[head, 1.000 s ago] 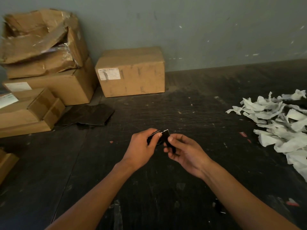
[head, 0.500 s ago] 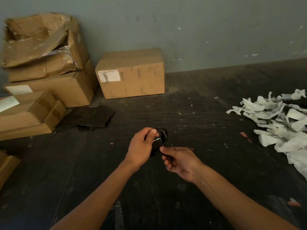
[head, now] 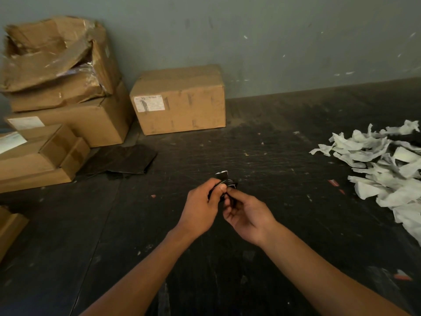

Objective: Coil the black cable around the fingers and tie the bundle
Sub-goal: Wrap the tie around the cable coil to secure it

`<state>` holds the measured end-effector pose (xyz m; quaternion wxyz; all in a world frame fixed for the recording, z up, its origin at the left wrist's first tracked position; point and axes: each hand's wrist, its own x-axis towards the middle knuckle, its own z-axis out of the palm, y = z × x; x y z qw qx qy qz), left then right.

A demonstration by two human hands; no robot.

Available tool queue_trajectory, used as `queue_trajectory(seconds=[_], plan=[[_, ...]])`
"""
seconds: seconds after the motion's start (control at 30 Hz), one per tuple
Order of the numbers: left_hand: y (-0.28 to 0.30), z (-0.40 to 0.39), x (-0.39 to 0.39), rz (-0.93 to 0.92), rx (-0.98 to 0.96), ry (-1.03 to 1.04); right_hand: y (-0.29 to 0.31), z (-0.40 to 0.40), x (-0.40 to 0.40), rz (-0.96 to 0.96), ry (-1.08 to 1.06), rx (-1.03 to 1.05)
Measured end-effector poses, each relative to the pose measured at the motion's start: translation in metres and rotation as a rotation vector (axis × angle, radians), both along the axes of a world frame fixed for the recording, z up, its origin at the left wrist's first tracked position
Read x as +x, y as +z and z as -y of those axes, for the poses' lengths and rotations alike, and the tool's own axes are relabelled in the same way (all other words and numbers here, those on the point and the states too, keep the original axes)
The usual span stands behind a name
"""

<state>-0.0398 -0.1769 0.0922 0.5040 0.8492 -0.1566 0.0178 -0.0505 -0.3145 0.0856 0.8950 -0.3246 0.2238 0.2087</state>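
Tie step, likely near end: keep coil pinched tight, feed loose end round bundle, pull snug. Left hand (head: pixel 200 206) fingers curled, gripping black cable bundle (head: pixel 224 182). Right hand (head: pixel 247 213) pinches its near side. Bundle between both thumbs, above dark table (head: pixel 284 160); white-tipped end pokes up beyond fingers.

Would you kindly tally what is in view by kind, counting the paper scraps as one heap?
Cardboard boxes fully in view: 5, e.g. the labelled box
Black cable bundle: 1
Hands: 2, left hand, right hand
White paper heap: 1
Dark sheet: 1
Total: 10
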Motion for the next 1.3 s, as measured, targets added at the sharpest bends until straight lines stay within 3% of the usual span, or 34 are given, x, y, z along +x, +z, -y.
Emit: queue_trajectory(seconds=[0.33,0.77,0.87,1.1,1.3], plan=[[0.007,-0.009,0.008,-0.176,0.122,-0.039,-0.006,0.003,-0.002,-0.022,0.062,0.1],[0.016,-0.006,0.019,-0.29,0.287,0.02,-0.015,-0.005,0.003,-0.084,0.016,0.022],[0.011,-0.005,0.02,-0.331,0.227,0.066,-0.014,-0.001,0.004,-0.084,0.023,0.038],[0.002,-0.006,0.017,-0.462,-0.206,0.116,-0.015,0.008,0.008,-0.05,0.085,-0.017],[0.001,-0.004,0.016,-0.476,-0.299,0.197,-0.002,0.013,0.015,0.06,0.241,-0.453]])
